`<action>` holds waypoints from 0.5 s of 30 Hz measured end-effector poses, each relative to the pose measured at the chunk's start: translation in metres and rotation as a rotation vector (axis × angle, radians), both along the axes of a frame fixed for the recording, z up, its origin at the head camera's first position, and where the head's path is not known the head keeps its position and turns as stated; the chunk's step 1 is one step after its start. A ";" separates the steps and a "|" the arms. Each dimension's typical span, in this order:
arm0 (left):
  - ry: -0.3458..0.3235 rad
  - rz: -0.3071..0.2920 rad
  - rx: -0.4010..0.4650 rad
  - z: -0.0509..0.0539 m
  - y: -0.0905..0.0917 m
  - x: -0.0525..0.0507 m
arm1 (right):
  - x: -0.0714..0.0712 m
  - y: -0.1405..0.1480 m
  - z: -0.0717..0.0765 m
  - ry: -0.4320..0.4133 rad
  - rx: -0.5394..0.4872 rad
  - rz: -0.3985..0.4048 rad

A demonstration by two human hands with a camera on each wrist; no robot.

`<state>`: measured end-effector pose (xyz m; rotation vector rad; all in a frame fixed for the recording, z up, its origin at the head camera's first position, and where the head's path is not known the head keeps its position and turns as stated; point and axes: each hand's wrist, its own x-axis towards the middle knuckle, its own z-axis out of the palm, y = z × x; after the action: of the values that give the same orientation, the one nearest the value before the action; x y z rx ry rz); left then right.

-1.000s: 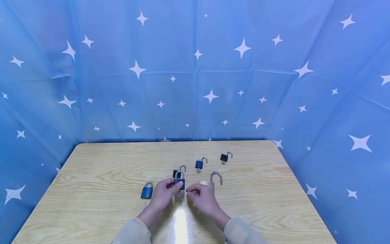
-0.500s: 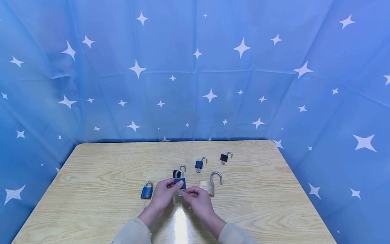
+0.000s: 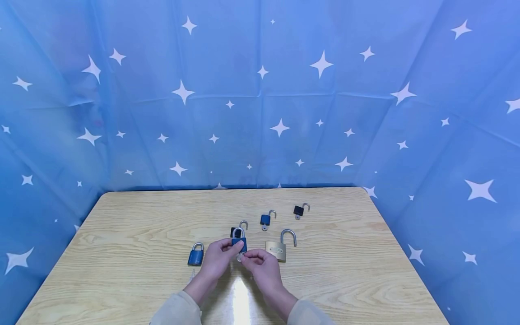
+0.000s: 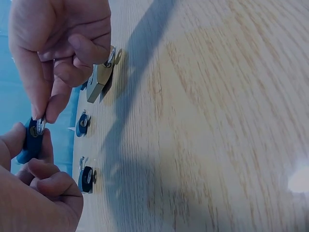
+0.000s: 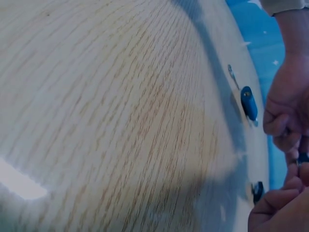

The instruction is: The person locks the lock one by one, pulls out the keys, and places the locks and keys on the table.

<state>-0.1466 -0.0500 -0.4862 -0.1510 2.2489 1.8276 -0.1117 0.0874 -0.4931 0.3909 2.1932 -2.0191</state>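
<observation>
My left hand (image 3: 217,259) holds a blue padlock (image 3: 239,244) upright over the table, thumb across its front. Its shackle looks closed. Below it, my right hand (image 3: 266,271) pinches a silver key (image 4: 41,126) at the padlock's underside, thumb against finger. The left wrist view shows the key at the keyhole; how deep it sits I cannot tell. Just behind the held lock lies a black padlock (image 3: 234,232) with its shackle raised, partly covered. A brass padlock (image 3: 276,251) with a raised shackle lies right beside my right hand.
Left of my hands lies another blue padlock (image 3: 196,257), shackle down, with a loose key (image 3: 192,274) near my left wrist. Farther back are a small blue padlock (image 3: 265,220) and a small black padlock (image 3: 298,211), both with raised shackles and keys. A starry blue curtain (image 3: 260,113) surrounds the wooden table (image 3: 357,280).
My right hand has moved left from beside the brass padlock to the key under the held padlock and now pinches it. The left hand stays almost in place.
</observation>
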 end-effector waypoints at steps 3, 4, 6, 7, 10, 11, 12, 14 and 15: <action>-0.005 -0.001 -0.003 0.000 0.000 0.000 | 0.000 -0.001 0.002 0.001 0.000 -0.004; -0.006 -0.001 -0.005 0.001 -0.001 0.001 | 0.001 -0.001 0.002 0.000 0.000 -0.004; -0.008 -0.002 -0.009 0.001 -0.001 0.001 | 0.000 -0.002 0.002 -0.001 0.001 -0.004; -0.009 -0.002 -0.014 0.001 -0.001 0.001 | 0.000 -0.002 0.002 -0.002 0.002 -0.005; -0.011 -0.003 -0.019 0.002 -0.001 0.002 | 0.000 -0.003 0.003 -0.005 0.006 -0.008; -0.012 -0.003 -0.021 0.002 -0.001 0.002 | 0.000 -0.003 0.004 -0.006 0.009 -0.009; -0.013 -0.002 -0.022 0.002 -0.002 0.002 | 0.000 -0.004 0.004 -0.008 0.012 -0.010; -0.015 0.000 -0.022 0.002 -0.002 0.002 | 0.000 -0.004 0.004 -0.011 0.019 -0.010; -0.016 0.001 -0.022 0.002 -0.002 0.002 | 0.000 -0.005 0.004 -0.013 0.023 -0.008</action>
<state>-0.1446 -0.0519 -0.4841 -0.1702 2.2595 1.7963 -0.1120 0.0828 -0.4894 0.4156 2.2133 -1.9910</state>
